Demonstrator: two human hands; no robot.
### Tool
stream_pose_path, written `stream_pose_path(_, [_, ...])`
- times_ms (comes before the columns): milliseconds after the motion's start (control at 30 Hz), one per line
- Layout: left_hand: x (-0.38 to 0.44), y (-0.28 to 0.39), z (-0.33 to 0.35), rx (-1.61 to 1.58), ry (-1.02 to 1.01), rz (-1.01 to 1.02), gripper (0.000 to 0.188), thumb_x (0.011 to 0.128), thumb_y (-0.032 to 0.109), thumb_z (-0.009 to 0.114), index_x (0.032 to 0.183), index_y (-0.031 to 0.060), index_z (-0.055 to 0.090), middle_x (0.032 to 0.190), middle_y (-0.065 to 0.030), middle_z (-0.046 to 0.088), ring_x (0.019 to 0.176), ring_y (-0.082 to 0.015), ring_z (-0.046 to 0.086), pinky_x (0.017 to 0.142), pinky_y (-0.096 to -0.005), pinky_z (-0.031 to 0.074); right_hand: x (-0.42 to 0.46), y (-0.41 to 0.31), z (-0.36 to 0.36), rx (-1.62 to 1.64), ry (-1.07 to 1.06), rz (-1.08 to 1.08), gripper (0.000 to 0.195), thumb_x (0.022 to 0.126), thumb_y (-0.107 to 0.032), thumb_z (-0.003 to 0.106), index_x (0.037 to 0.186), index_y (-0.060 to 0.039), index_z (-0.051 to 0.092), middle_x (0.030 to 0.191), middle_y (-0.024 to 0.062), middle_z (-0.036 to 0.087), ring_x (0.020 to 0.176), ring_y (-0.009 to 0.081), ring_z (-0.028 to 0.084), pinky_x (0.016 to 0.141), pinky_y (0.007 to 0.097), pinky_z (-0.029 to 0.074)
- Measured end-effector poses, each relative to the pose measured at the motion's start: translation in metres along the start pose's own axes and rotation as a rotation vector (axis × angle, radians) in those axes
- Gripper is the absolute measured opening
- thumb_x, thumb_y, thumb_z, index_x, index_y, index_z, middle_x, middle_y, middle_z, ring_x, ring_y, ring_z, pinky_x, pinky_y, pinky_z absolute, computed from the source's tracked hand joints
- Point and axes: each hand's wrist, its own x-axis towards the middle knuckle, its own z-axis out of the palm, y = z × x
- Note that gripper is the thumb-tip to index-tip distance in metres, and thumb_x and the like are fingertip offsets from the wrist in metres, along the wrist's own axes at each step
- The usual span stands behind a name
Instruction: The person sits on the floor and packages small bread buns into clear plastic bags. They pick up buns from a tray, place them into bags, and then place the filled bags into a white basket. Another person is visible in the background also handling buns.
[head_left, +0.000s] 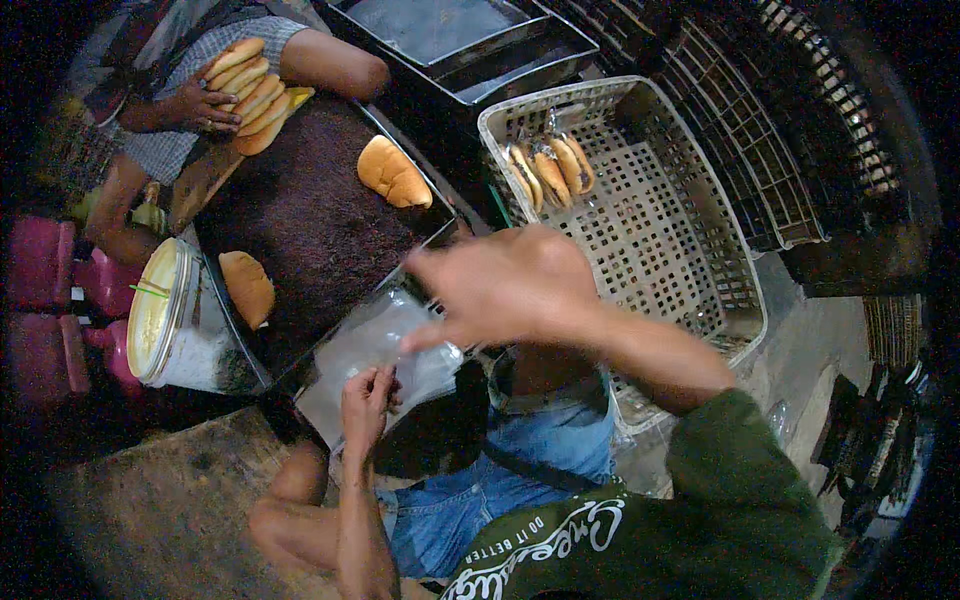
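Observation:
My left hand (370, 397) rests at the lower edge of a stack of clear plastic bags (382, 337), its fingertips pinched together on the film. Blurred by motion, my right hand (480, 289) is above the right side of the bags, fingers apart, with nothing seen in it. Beyond the bags lies a tray filled with dark brown crumbly stuff (322, 202). One bread bun (394, 172) sits at the tray's right edge and another bun (247, 289) at its left edge. Several filled buns in clear wrap (551, 172) stand in a plastic crate (750, 300) to the right.
Across the tray, a co-worker's hand (199, 109) holds several stacked buns (251, 94). A white bucket of pale cream (191, 322) stands left of the tray. Metal trays (480, 52) are at the top, more crates (739, 127) at the upper right, a wooden board (180, 502) at the lower left.

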Motion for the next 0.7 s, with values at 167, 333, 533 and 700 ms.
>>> stream_pose_path(167, [0.007,0.008,0.003,-0.146,0.155,-0.003,0.036,0.097,0.036,0.061,0.087,0.0012,0.067,0.073,-0.0072,0.066,0.059,-0.0208,0.063,0.057,-0.0328,0.05,0.01,-0.028,0.076,0.63,0.279,-0.024,0.021,0.094,-0.021,0.062,0.102,-0.0019,0.057,0.091,0.0181,0.067,0.08,0.0345,0.069,0.071,0.0417,0.057])
stream_pose_path(333, [0.02,0.002,-0.02,-1.025,0.311,-0.044,0.034,0.096,0.036,0.064,0.099,0.0021,0.066,0.086,-0.0066,0.068,0.07,-0.0207,0.067,0.068,-0.0337,0.056,0.009,-0.026,0.096,1.174,0.246,0.321,0.019,0.095,-0.016,0.062,0.103,-0.0004,0.054,0.092,0.0124,0.062,0.075,0.0218,0.067,0.06,0.0304,0.059])
stream_pose_path(533, [0.028,0.01,-0.094,-0.92,0.778,0.045,0.029,0.091,0.03,0.072,0.091,0.0014,0.065,0.084,-0.0091,0.067,0.071,-0.0183,0.064,0.065,-0.0314,0.052,0.077,-0.089,0.089,0.894,0.337,0.138,0.034,0.096,-0.03,0.062,0.078,-0.0022,0.061,0.063,0.0052,0.06,0.056,0.0124,0.058,0.05,0.0291,0.047])
stream_pose_path(700, [0.031,-0.039,-0.184,-1.22,1.483,0.102,0.04,0.088,0.038,0.072,0.1,0.0009,0.062,0.087,-0.0088,0.063,0.077,-0.0213,0.064,0.078,-0.034,0.056,0.206,-0.086,0.194,0.357,0.339,0.065,0.044,0.085,-0.031,0.074,0.115,-0.0044,0.054,0.101,0.0132,0.066,0.105,0.0311,0.064,0.09,0.0466,0.049])
